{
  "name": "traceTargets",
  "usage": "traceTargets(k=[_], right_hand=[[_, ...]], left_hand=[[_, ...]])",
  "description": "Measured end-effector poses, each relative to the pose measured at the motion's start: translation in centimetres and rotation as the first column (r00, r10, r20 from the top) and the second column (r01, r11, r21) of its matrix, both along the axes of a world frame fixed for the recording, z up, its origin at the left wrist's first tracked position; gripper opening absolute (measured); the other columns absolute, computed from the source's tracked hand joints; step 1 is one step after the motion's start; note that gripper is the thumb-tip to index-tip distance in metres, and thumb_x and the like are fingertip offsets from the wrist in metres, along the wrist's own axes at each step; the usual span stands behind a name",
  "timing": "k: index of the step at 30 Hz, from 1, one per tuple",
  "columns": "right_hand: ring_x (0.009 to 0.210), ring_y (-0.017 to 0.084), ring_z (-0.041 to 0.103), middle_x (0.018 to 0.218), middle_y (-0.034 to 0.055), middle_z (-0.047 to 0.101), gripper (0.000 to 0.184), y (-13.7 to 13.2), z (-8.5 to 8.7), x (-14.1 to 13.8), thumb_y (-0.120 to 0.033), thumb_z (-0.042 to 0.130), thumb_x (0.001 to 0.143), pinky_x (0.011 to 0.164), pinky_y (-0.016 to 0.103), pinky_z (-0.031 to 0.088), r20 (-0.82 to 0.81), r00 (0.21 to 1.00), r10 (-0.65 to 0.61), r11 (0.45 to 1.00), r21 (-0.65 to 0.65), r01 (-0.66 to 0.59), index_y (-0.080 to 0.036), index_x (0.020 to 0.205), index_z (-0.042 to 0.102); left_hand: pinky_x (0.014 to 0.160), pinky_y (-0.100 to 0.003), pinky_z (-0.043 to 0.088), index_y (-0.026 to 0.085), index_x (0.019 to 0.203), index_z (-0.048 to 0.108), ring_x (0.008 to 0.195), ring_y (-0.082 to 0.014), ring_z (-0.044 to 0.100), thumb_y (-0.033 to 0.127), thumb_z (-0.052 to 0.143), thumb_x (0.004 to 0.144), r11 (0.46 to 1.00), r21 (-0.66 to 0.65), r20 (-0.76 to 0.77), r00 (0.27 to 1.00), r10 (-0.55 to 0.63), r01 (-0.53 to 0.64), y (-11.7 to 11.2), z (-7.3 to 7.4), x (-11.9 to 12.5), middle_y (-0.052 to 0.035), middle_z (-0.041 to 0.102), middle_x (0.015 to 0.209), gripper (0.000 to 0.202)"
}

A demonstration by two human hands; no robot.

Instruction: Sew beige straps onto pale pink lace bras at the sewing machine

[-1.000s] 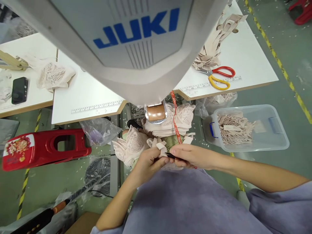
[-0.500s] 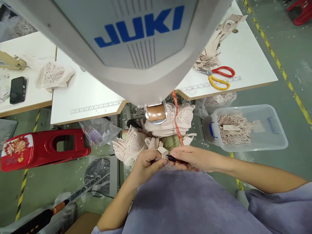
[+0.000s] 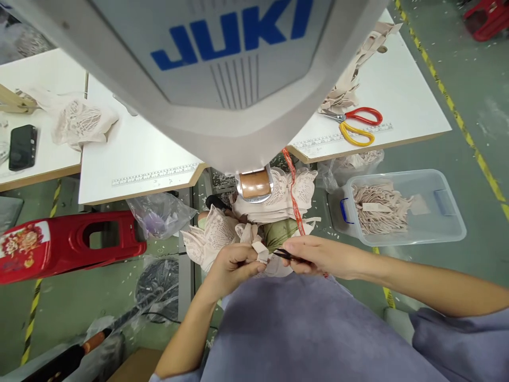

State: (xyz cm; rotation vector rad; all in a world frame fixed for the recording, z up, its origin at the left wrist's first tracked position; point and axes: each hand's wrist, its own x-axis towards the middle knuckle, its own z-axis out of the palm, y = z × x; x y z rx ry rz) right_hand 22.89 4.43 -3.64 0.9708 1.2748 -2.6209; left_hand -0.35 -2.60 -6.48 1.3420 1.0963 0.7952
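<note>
In my lap, my left hand (image 3: 231, 266) is closed round a beige lace fabric piece (image 3: 262, 250). My right hand (image 3: 318, 255) is closed on small black thread snips (image 3: 287, 255), their tip touching that fabric just right of my left thumb. More beige lace garments (image 3: 217, 236) lie bunched just beyond my hands, under the sewing machine head (image 3: 222, 69). A red cord (image 3: 293, 196) hangs down to my right hand.
White tables (image 3: 135, 159) flank the machine. Red and yellow scissors (image 3: 358, 124) lie by beige strips on the right table. A clear bin (image 3: 401, 207) of beige strips sits on the floor at right. A red stool (image 3: 71, 246) lies at left, a phone (image 3: 22, 147) far left.
My hands stayed together on the fabric, with the snips shifting slightly against it. The view tilted a little, so the machine head looms larger.
</note>
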Motion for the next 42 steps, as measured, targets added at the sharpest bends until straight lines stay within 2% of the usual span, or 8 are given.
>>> traceTargets(k=[7, 20, 26, 31, 37, 42], right_hand=[[0.050, 0.006, 0.031, 0.061, -0.0069, 0.042, 0.063, -0.4, 0.6, -1.0, -0.077, 0.044, 0.084, 0.042, 0.022, 0.023, -0.002, 0.998, 0.058, 0.998, 0.022, -0.058, -0.015, 0.091, 0.052], [0.046, 0.005, 0.026, 0.058, -0.0089, 0.038, 0.063, 0.1, 0.0, -1.0, -0.079, 0.047, 0.081, 0.039, 0.022, 0.020, 0.016, 0.997, 0.080, 0.997, -0.026, -0.080, -0.017, 0.088, 0.051], [0.045, 0.004, 0.024, 0.059, -0.0089, 0.039, 0.061, 0.2, -0.3, -1.2, -0.077, 0.048, 0.083, 0.038, 0.021, 0.019, -0.036, 0.992, 0.122, 0.989, -0.076, -0.125, -0.017, 0.089, 0.051], [0.044, 0.004, 0.025, 0.058, -0.0093, 0.039, 0.061, 0.0, -0.4, -1.5, -0.076, 0.050, 0.082, 0.038, 0.020, 0.020, -0.065, 0.995, 0.082, 0.992, -0.096, -0.088, -0.016, 0.088, 0.051], [0.043, 0.003, 0.019, 0.056, -0.0104, 0.038, 0.053, -0.6, 0.1, -2.0, -0.069, 0.055, 0.084, 0.037, 0.020, 0.014, -0.073, 0.996, -0.044, 0.977, -0.210, 0.027, -0.016, 0.084, 0.050], [0.039, 0.002, 0.017, 0.054, -0.0119, 0.038, 0.055, -1.3, 0.4, -2.3, -0.070, 0.062, 0.078, 0.035, 0.020, 0.010, 0.006, 0.992, -0.127, 0.945, -0.304, 0.123, -0.016, 0.082, 0.051]], left_hand=[[0.052, -0.022, 0.032, 0.015, 0.059, 0.058, 0.054, -0.0103, 0.044, 0.055, 0.060, 0.089, 1.000, 0.018, -0.055, 0.998, 0.020, -0.019, 0.0, 0.2, 0.2, 0.0009, 0.048, 0.057, 0.050], [0.054, -0.023, 0.035, 0.015, 0.061, 0.060, 0.055, -0.0110, 0.046, 0.059, 0.059, 0.087, 1.000, -0.026, -0.079, 0.997, 0.008, -0.010, 0.0, 0.2, 0.0, 0.0001, 0.051, 0.058, 0.052], [0.053, -0.022, 0.034, 0.015, 0.062, 0.061, 0.054, -0.0107, 0.046, 0.057, 0.058, 0.089, 1.000, 0.007, -0.089, 0.996, -0.009, 0.010, 0.1, 0.5, 0.3, 0.0006, 0.050, 0.057, 0.051], [0.053, -0.022, 0.034, 0.015, 0.062, 0.059, 0.054, -0.0102, 0.046, 0.053, 0.055, 0.093, 0.997, 0.068, -0.119, 0.993, -0.023, 0.031, 0.0, 0.5, 0.7, 0.0005, 0.051, 0.057, 0.049], [0.051, -0.020, 0.033, 0.016, 0.062, 0.058, 0.052, -0.0094, 0.047, 0.052, 0.053, 0.094, 0.991, 0.127, -0.154, 0.988, -0.011, 0.031, 0.1, 0.8, 1.1, 0.0005, 0.054, 0.057, 0.049], [0.050, -0.020, 0.032, 0.015, 0.060, 0.061, 0.051, -0.0094, 0.046, 0.054, 0.052, 0.094, 0.992, 0.120, -0.170, 0.985, -0.023, 0.044, 0.3, 1.1, 1.1, 0.0008, 0.051, 0.054, 0.052]])
